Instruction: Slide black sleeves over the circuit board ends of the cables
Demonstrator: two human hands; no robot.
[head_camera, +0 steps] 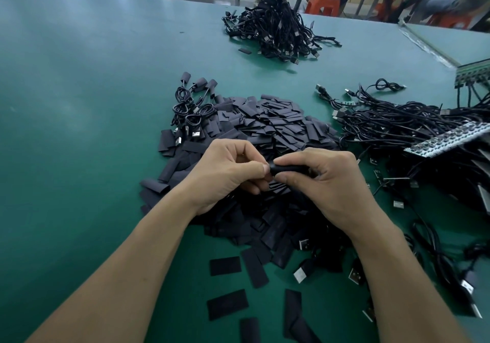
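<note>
Over the heap of loose sleeves (265,125) on the worktop (79,103), one black sleeve (289,169) is gripped by the right hand (326,183) and nipped at its end by the left hand (225,175), whose fingers (244,153) are curled, presumably to admit a hidden board end.

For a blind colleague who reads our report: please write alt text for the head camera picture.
The left hand and the right hand pinch one black sleeve between them, above a heap of flat black sleeves on a green table. Black USB cables lie at the right, and another cable bundle lies farther back.
</note>
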